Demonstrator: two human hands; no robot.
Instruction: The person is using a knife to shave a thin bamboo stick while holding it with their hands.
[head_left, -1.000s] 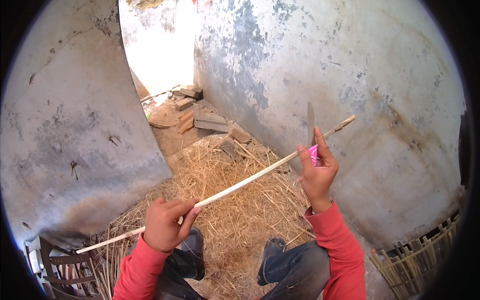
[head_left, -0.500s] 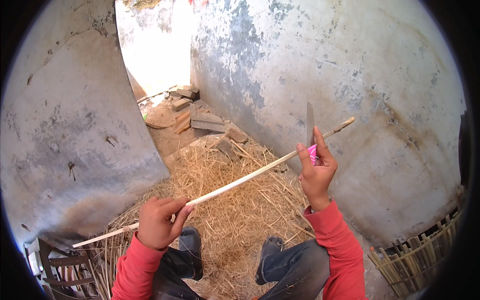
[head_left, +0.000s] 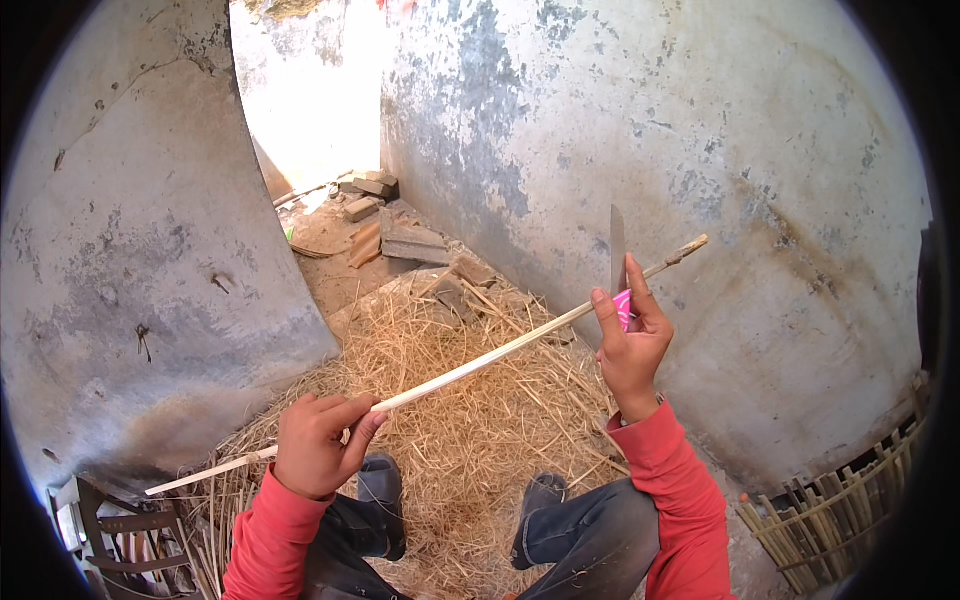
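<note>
A long pale bamboo strip (head_left: pixel 487 358) slants across in front of me, its near end low at the left and its darker, knotted end up at the right. My left hand (head_left: pixel 322 442) is closed round its lower part, thumb and forefinger pinching it. In my right hand (head_left: pixel 635 345) is a knife (head_left: pixel 618 248) with a pink patterned handle, its blade pointing up. The thumb and fingers of that hand also meet the strip near its far end, the blade standing just behind it. The palm side of the knife handle is partly hidden.
Straw and shavings (head_left: pixel 470 450) cover the floor around my shoes. Bricks and broken blocks (head_left: pixel 415 243) lie by the far opening. Peeling walls rise at both sides. A slatted bamboo piece (head_left: pixel 850 515) leans at lower right; a dark wooden frame (head_left: pixel 135 523) and thin sticks are at lower left.
Almost nothing differs. My right hand and the knife have shifted very slightly left; the left hand keeps its place on the strip.
</note>
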